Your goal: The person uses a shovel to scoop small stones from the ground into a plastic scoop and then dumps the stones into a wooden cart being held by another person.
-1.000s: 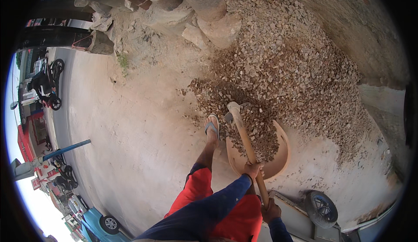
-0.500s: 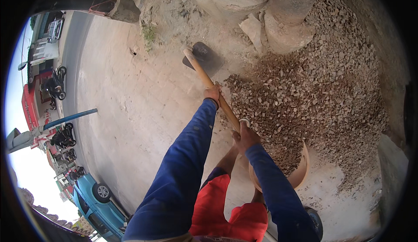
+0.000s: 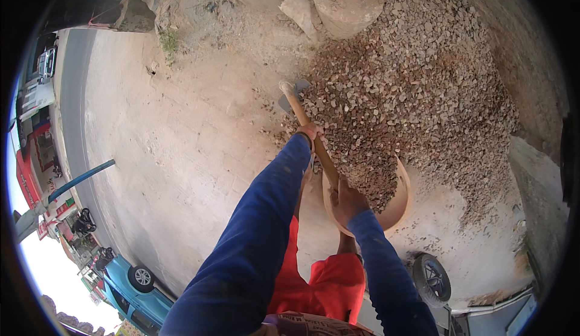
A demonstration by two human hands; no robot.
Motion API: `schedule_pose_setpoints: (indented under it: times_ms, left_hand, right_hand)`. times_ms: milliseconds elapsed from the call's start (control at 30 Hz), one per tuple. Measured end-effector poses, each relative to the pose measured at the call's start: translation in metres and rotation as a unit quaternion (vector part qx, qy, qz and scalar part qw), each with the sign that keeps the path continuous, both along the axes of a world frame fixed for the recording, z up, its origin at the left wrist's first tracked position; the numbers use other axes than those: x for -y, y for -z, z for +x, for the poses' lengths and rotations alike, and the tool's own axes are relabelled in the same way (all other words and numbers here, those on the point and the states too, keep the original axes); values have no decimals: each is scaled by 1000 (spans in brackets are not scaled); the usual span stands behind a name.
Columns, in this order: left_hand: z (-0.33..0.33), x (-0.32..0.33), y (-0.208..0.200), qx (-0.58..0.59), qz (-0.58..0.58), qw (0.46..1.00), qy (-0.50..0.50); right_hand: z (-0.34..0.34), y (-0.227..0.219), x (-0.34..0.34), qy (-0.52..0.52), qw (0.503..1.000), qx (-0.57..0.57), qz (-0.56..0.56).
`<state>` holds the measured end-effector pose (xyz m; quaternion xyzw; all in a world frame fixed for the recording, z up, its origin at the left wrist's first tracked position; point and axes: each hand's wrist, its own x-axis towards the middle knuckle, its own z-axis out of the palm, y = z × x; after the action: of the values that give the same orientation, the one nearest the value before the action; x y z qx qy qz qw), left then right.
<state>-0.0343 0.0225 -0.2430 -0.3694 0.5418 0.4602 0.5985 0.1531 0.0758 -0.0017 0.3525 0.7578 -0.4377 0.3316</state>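
Note:
I hold a hoe with both hands by its wooden handle (image 3: 327, 165). My left hand (image 3: 311, 134) is closed round the shaft nearer the head, and my right hand (image 3: 349, 203) grips its near end. The hoe's dark metal blade (image 3: 286, 103) rests at the left edge of a gravel pile (image 3: 417, 88), partly hidden by the handle's tip. Close by my right hand stands a tan basin (image 3: 401, 210) with gravel in it, its rim against the pile. My right forearm and hand cover part of its near side.
Large pale rocks (image 3: 347, 12) border the pile at the far side. A wheel (image 3: 432, 277) is at the lower right, beside a concrete slab (image 3: 539, 170). Pale ground (image 3: 181, 155) stretches left to a road (image 3: 74, 106) with a blue car (image 3: 136, 297) and a motorcycle (image 3: 86, 221).
Relative to the ground, the hoe's blade has moved right and nearer, from bare ground to the gravel's edge. Both hands stay on the handle. The view has shifted.

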Motion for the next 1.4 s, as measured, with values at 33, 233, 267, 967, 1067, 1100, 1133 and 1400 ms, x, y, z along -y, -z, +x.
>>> schedule_pose_setpoints:
  times_ms: [33,233,267,967,1067,1100,1133,1400]
  left_hand:
    - [24,-12,10,4,28,1000,-6]
    - [102,10,27,42,214,974,-62]
    - [146,-17,5,53,265,960,-72]
    - [92,194,-161,-144,-128,964,-183]
    - [40,158,-122,-131,-98,978,-129]
    - [28,156,-110,-132,-102,982,-92]
    - [18,161,-106,-128,-110,981,-93]
    - [103,135,-98,0,19,995,-100]
  right_hand:
    - [23,0,0,9,1000,2,5]
    - [123,5,29,181,981,-70,-7]
    - [165,18,36,196,972,-111,61]
    - [75,-35,107,164,875,52,-453]
    - [-12,46,102,292,804,48,-515]
    - [-35,53,104,298,806,61,-509]
    - [-50,56,111,301,804,78,-507]
    - [39,22,104,368,832,41,-413]
